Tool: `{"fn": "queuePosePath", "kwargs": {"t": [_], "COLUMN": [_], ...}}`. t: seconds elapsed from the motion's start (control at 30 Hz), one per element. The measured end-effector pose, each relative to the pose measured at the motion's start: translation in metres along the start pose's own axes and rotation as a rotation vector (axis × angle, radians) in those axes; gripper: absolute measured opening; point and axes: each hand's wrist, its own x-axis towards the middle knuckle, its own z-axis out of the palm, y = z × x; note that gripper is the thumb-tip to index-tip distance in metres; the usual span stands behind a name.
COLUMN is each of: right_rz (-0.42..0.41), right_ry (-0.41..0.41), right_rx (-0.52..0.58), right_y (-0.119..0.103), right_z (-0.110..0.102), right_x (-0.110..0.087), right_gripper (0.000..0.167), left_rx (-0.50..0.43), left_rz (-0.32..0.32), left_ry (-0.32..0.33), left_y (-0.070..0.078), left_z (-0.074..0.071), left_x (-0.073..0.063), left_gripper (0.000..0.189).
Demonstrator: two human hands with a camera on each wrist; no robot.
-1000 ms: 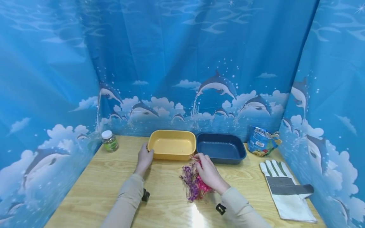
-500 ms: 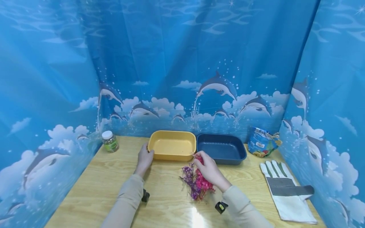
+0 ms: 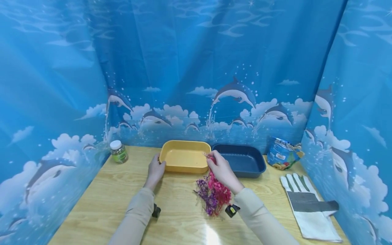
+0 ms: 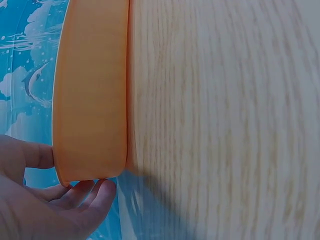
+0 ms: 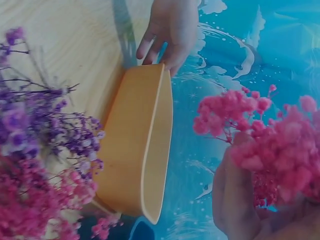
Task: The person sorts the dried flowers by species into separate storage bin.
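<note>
At the back of the table stands a yellow plastic tub (image 3: 183, 168). My left hand (image 3: 156, 170) holds its left end, the thumb on the near side and the fingers against the end wall, as the left wrist view shows. My right hand (image 3: 223, 172) pinches the stems of small dried flowers in front of the tub's right corner. Pink flower heads (image 3: 220, 190) trail from it toward my wrist, with purple flowers (image 3: 209, 197) beside them over the table. In the right wrist view, pink blooms (image 5: 287, 155) partly cover the fingers of my right hand.
A dark blue tub (image 3: 242, 158) sits against the yellow one on the right. Farther right are a blue snack bag (image 3: 282, 153) and a white-and-grey work glove (image 3: 309, 207). A jar with a white lid (image 3: 118, 152) stands back left. Dolphin-print curtains (image 3: 196, 68) enclose the table.
My right hand has moved slightly up and away, toward the yellow tub's right corner, and more of the pink flowers shows below it. My left hand has stayed on the yellow tub.
</note>
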Motion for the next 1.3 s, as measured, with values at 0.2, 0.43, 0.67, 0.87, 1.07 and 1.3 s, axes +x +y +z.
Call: {"fn": "queuePosePath", "kwargs": {"t": [0.2, 0.43, 0.67, 0.87, 1.07, 1.3], "right_rz": [0.006, 0.088, 0.094, 0.108, 0.082, 0.065], "right_ry": [0.029, 0.033, 0.045, 0.041, 0.039, 0.037], "right_rx": [0.024, 0.076, 0.081, 0.121, 0.207, 0.239], "right_y": [-0.011, -0.017, -0.022, -0.024, -0.021, -0.017], "right_z": [0.001, 0.005, 0.012, 0.021, 0.030, 0.044], "right_x": [0.016, 0.032, 0.048, 0.061, 0.073, 0.088], "right_gripper": [0.022, 0.025, 0.034, 0.037, 0.039, 0.043], "left_rx": [-0.003, 0.005, 0.004, -0.002, 0.010, 0.015], "left_rz": [0.005, -0.002, -0.007, 0.000, 0.006, 0.014], "left_ry": [-0.002, -0.029, -0.026, -0.028, -0.016, -0.007], "left_y": [0.000, 0.000, 0.001, 0.001, 0.000, -0.003], "left_z": [0.000, -0.001, -0.002, -0.002, -0.002, -0.003], "left_x": [0.001, 0.002, 0.002, 0.002, 0.002, 0.002], "left_gripper": [0.057, 0.058, 0.060, 0.058, 0.059, 0.058]}}
